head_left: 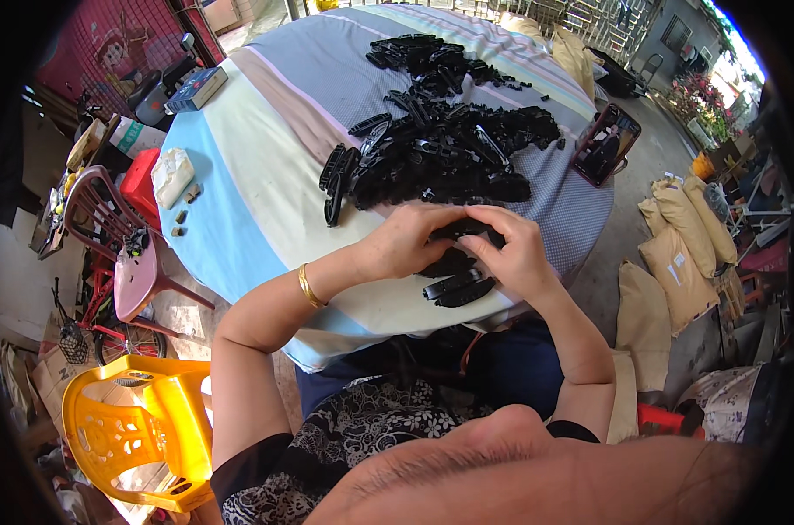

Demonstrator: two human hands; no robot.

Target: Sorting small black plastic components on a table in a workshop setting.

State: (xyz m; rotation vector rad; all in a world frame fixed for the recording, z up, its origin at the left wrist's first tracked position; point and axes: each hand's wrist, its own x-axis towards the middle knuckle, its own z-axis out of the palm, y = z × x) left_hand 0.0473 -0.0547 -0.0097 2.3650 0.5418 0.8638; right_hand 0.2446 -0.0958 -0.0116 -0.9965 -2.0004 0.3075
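Note:
My left hand [404,241] and my right hand [517,254] meet near the table's front edge, fingertips almost touching. Between them they pinch a small black plastic part [460,229], mostly covered by the fingers, so its exact kind cannot be made out. Just below the hands, a few long black plastic pieces [460,290] lie on the cloth. Beyond them spreads a large heap of similar black plastic parts [440,162], some long and curved, others small. A gold bracelet [307,287] circles my left wrist.
A striped cloth [257,175] covers the table. On it, a phone [605,147] stands upright at right; a box [197,89] and white bag [171,177] lie at left. A pink chair [139,284], yellow chair [174,411] and full sacks [677,267] surround it.

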